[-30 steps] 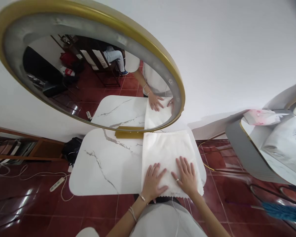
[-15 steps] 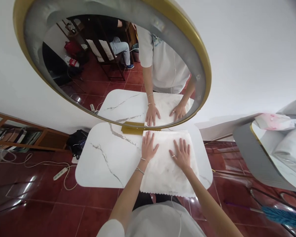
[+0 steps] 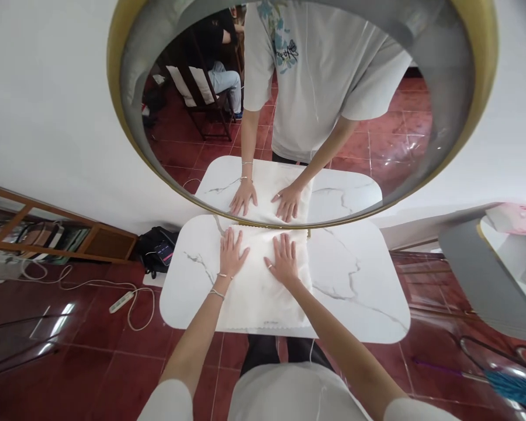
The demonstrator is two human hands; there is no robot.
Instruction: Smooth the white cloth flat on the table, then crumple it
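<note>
Head view shows both of your hands pressed flat on a white cloth (image 3: 263,286) that lies spread on the white marble tabletop (image 3: 355,280), left of its middle and reaching from the far edge by the wall to the near edge. Your left hand (image 3: 231,254) rests with fingers spread on the cloth's far left part; your right hand (image 3: 284,257) lies just beside it, fingers extended, a ring on one finger. Neither hand grips anything; both palms are down and released. A round gold-framed mirror (image 3: 482,117) hangs on the wall behind the tabletop. A power strip (image 3: 121,302) lies on the red tiled floor at left.
</note>
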